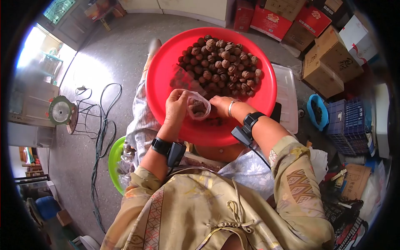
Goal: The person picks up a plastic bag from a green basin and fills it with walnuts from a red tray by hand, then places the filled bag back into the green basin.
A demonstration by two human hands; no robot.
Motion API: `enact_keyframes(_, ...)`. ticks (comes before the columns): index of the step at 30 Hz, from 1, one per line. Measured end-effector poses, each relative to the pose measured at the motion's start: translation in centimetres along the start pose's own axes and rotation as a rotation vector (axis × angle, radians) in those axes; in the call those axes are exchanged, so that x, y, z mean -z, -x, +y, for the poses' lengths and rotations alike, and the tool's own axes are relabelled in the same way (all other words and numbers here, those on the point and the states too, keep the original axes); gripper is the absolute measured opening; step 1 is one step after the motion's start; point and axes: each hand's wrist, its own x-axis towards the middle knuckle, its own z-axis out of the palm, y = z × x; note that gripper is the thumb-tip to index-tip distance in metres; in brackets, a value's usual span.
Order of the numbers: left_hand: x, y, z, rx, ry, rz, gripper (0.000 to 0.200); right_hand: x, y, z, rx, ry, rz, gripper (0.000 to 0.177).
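A wide red plastic basin (160, 79) sits in front of me, with a heap of brown walnuts (225, 64) mostly in its far and right part. Over the near side of the basin is a clear plastic bag (204, 99), its round mouth facing up and some walnuts inside. My left hand (177, 103) pinches the left edge of the bag between thumb and fingers. On the opposite side, my right hand (223, 105) is closed at the bag's right rim; its lower fingers are partly hidden.
A green basin (116, 162) with plastic-wrapped contents stands at lower left. A cable (100, 137) and a round fan (61, 111) are on the left. Cardboard boxes (329, 62), a blue basin (317, 112) and a dark blue crate (348, 125) line the right side.
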Motion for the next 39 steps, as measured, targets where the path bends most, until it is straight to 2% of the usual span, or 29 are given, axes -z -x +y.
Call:
enact_keyframes(5,0.1,0.1,0.2,-0.005,0.072,-0.017,0.013,0.8,0.8,-1.3,-0.08,0.025,-0.037,0.043)
enact_keyframes(12,-0.1,0.0,0.1,0.019,0.158,-0.038,0.013,-2.2,-0.9,0.3,-0.058,0.088,-0.079,0.036)
enact_keyframes(14,-0.1,0.2,0.3,0.049,0.134,-0.037,0.013,-3.2,-1.8,0.9,-0.097,0.16,-0.322,0.034)
enact_keyframes(20,0.3,-0.1,0.2,0.022,-0.016,-0.063,0.019,0.0,0.0,-0.9,-0.135,0.242,-0.342,0.032)
enact_keyframes(23,-0.3,0.2,0.4,-0.008,0.019,-0.007,0.02,1.0,0.3,1.0,-0.03,-0.044,0.177,0.023)
enact_keyframes(26,0.1,0.1,0.4,-0.036,-0.053,-0.014,0.02,5.0,2.7,-0.9,-0.003,-0.285,0.442,0.022)
enact_keyframes(27,0.1,0.2,0.4,-0.039,-0.046,-0.002,0.02,6.1,3.4,-1.8,0.007,-0.278,0.436,0.022)
enact_keyframes(29,-0.1,0.2,0.6,-0.04,-0.036,-0.003,0.021,7.0,4.7,-3.5,0.098,-0.573,0.504,0.02)
enact_keyframes(32,-0.1,0.0,0.3,-0.084,-0.053,0.0,0.021,6.0,4.3,-4.7,0.231,-0.613,0.609,0.02)
enact_keyframes(34,0.0,0.3,0.5,-0.074,-0.045,-0.008,0.02,5.9,4.5,-5.1,0.238,-0.579,0.612,0.019)
enact_keyframes(37,0.0,0.2,0.6,-0.067,-0.032,-0.006,0.019,5.6,4.9,-5.7,0.27,-0.54,0.598,0.018)
enact_keyframes(39,0.1,0.1,0.4,-0.068,-0.028,0.007,0.019,4.8,5.7,-6.6,0.193,-0.503,0.391,0.023)
